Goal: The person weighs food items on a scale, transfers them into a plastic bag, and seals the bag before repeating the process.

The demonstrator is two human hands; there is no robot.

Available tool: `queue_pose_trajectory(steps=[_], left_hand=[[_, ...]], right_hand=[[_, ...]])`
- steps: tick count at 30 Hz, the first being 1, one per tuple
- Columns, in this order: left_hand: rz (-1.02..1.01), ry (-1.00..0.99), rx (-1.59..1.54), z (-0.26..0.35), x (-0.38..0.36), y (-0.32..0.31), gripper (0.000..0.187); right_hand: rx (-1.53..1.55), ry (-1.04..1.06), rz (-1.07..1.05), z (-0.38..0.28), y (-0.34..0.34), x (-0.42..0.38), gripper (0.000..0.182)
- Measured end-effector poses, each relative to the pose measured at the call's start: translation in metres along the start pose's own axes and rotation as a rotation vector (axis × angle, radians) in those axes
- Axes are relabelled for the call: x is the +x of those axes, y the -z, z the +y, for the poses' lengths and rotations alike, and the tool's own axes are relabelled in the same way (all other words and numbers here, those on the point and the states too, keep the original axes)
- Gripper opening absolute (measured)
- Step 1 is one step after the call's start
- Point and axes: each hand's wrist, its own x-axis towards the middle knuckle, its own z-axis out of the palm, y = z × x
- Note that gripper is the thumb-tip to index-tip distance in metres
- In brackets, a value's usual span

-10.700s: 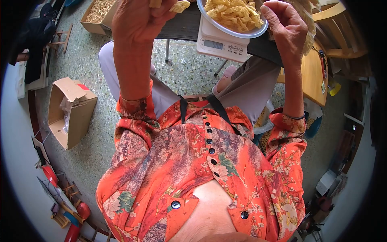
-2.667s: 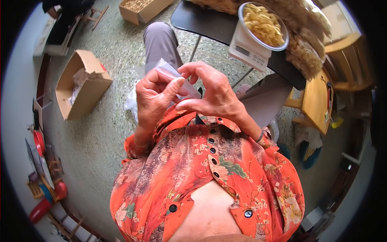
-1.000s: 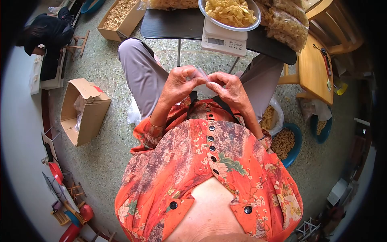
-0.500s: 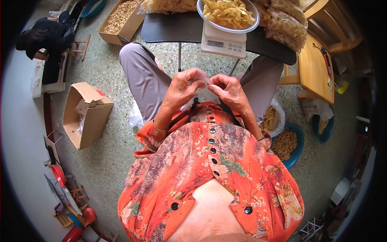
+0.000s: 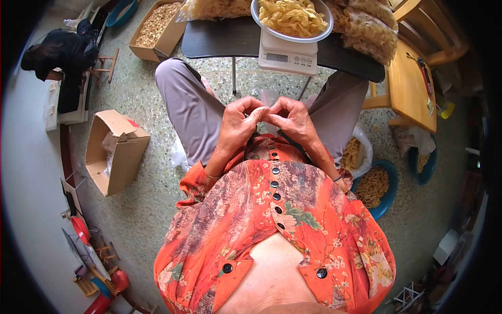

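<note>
Both hands held together in front of the chest, over the lap. Left hand [image 5: 236, 123] and right hand [image 5: 293, 119] meet fingertip to fingertip, thumbs and forefingers pinched on the top edge of a small clear plastic bag [image 5: 270, 98]. The bag is thin and see-through; only a strip of it shows, standing up between and just beyond the two hands, so its long axis runs away from the body toward the worktop. Whether its mouth is parted or flat cannot be told. Each hand is clamped on the bag at its own side, neither clearly nearer than the other; the bag lies right at the fingertips, not apart from them. Ahead, past the knees, a dark worktop [image 5: 225, 37] carries a white digital scale [image 5: 287, 54] with a bowl [image 5: 267, 30] on it, heaped with pale yellow dried strips [image 5: 290, 14]. Filled clear bags of the same stuff [image 5: 372, 29] lie just beside the scale on the right. On the floor: an open cardboard box [image 5: 116, 152] to the left, a carton of loose dried pieces [image 5: 157, 26] by the worktop's left end, a blue basin of strips [image 5: 377, 184] to the right, near the right elbow.
</note>
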Motion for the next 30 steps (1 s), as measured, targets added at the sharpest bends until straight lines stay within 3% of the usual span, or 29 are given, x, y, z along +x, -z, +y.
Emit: queue_pose_trajectory(steps=[1, 5, 8, 10, 11, 13, 17, 22, 27, 30], left_hand=[[-0.034, 0.048, -0.127, -0.005, 0.000, -0.001, 0.016], [-0.049, 0.149, -0.128, 0.003, -0.001, -0.001, 0.015], [0.014, 0.041, 0.098, 0.004, -0.003, -0.007, 0.016], [0.085, -0.213, 0.391, -0.003, -0.002, -0.008, 0.019], [0.085, -0.213, 0.391, -0.004, -0.003, -0.008, 0.019], [0.046, -0.080, 0.283, -0.007, -0.003, -0.008, 0.020], [-0.006, -0.067, 0.204, -0.015, 0.000, -0.005, 0.021], [-0.106, 0.114, -0.161, -0.010, 0.001, -0.004, 0.017], [-0.081, 0.104, -0.199, -0.013, 0.004, -0.008, 0.009], [0.027, 0.068, -0.048, -0.015, 0.002, -0.013, 0.007]], right_hand=[[0.002, -0.001, 0.005, 0.002, 0.000, 0.000, 0.028], [0.093, -0.004, -0.052, -0.005, 0.004, -0.001, 0.023], [0.143, -0.064, -0.075, -0.014, 0.007, -0.003, 0.018], [0.177, -0.094, -0.080, -0.013, 0.008, -0.003, 0.016], [0.189, -0.091, -0.088, -0.011, 0.008, -0.002, 0.016], [0.202, -0.089, -0.095, -0.006, 0.007, -0.001, 0.017], [0.192, -0.032, -0.057, 0.007, 0.006, 0.002, 0.018], [0.266, -0.103, -0.024, 0.006, 0.004, 0.001, 0.019], [0.246, -0.119, -0.026, -0.001, 0.006, 0.001, 0.024], [0.013, -0.048, 0.012, 0.012, 0.003, 0.007, 0.024]])
